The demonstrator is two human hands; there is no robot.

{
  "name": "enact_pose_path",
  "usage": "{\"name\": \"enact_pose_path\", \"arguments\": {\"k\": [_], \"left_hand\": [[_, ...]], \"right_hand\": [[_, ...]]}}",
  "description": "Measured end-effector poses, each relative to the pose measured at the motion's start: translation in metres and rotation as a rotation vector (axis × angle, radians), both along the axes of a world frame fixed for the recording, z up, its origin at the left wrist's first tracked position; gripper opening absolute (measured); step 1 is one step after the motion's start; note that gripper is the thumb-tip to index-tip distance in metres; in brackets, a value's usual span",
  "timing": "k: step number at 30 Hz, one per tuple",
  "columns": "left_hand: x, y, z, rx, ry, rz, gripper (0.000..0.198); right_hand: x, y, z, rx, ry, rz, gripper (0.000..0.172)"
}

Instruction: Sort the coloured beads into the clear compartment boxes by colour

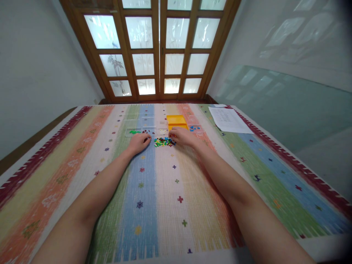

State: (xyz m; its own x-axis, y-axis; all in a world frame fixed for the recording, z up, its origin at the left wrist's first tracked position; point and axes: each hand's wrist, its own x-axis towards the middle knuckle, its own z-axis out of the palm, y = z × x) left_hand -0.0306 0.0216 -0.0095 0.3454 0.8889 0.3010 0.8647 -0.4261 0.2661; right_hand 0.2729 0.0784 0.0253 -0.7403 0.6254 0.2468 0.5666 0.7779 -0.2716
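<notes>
A pile of small mixed-colour pieces (pixel 164 142) lies on the striped cloth between my hands. My left hand (pixel 139 142) rests at the pile's left side, its fingers curled together; anything in them is too small to make out. At the pile's upper right my right hand (pixel 180 135) has its fingertips pinched, and what they hold is hidden. Just beyond the hands, a clear box with green pieces (pixel 134 132) stands left of one with dark red pieces (pixel 147 131). The right hand partly covers the front of an open yellow box (pixel 177 120). Blue pieces (pixel 194 128) sit in another clear box to its right.
A printed paper sheet (pixel 229 120) lies toward the far right of the table. The striped tablecloth (pixel 167 205) spreads under everything. Wooden doors with glass panes (pixel 159 55) stand behind the table, and a glass sheet (pixel 275 106) leans along the right wall.
</notes>
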Motion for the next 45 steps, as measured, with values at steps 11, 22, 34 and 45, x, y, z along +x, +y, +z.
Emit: {"name": "enact_pose_path", "arguments": {"k": [11,22,34,45], "left_hand": [[0.001,-0.002,0.002,-0.020,-0.012,-0.001,0.028],[0.001,-0.001,0.001,-0.015,-0.017,-0.008,0.030],[0.006,-0.004,0.003,0.033,0.062,-0.123,0.026],[0.022,-0.011,0.007,0.112,0.091,-0.266,0.021]], "right_hand": [[-0.011,-0.007,-0.010,-0.069,-0.022,0.121,0.006],[-0.017,-0.018,-0.009,-0.001,-0.066,0.116,0.012],[-0.027,-0.027,-0.004,0.033,-0.176,0.058,0.011],[-0.025,-0.019,-0.018,0.002,0.065,0.000,0.003]]}}
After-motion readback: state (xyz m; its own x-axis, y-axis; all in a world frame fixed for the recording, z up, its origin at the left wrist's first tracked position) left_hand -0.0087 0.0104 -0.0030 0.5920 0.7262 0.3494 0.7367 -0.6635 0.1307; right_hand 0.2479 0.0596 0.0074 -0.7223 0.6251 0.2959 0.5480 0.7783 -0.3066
